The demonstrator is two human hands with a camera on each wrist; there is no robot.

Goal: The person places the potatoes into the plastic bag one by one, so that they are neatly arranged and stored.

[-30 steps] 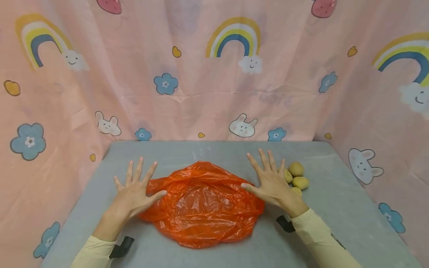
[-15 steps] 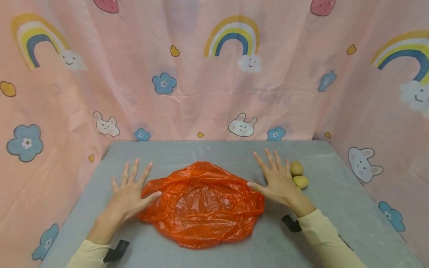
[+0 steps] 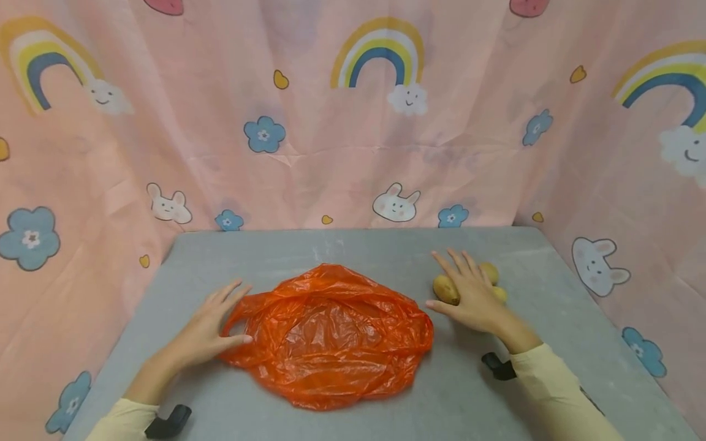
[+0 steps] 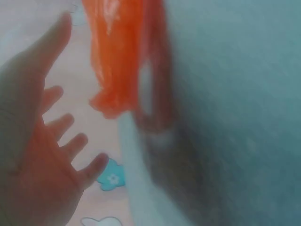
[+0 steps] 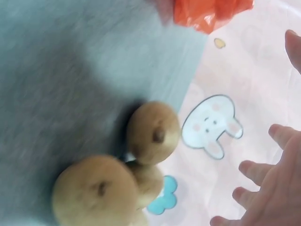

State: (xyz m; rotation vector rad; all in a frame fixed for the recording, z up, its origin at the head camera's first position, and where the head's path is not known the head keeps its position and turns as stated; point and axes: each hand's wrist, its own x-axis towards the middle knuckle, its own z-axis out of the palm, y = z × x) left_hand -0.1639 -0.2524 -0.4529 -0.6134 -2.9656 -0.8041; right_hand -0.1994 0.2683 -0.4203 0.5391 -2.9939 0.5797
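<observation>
A crumpled orange plastic bag (image 3: pixel 331 334) lies flat on the middle of the grey table (image 3: pixel 386 251). My left hand (image 3: pixel 217 318) rests at the bag's left edge with its fingers straight and the thumb touching the plastic. In the left wrist view the left hand (image 4: pixel 42 160) has its fingers spread and holds nothing, beside the bag (image 4: pixel 122 61). My right hand (image 3: pixel 471 291) is open over a small cluster of potatoes (image 3: pixel 445 289) to the right of the bag. In the right wrist view the right hand (image 5: pixel 268 197) has spread fingers, apart from the potatoes (image 5: pixel 153 133).
Pink curtains printed with rainbows, rabbits and flowers (image 3: pixel 353 122) close in the table at the back and on both sides. Bare grey tabletop (image 3: pixel 551 343) shows in front of and to the right of the potatoes.
Both hands have drawn away from the bag's top. The right hand slid right over the potatoes, and one potato now shows to its left. The left hand pulled back and turned at the bag's edge.
</observation>
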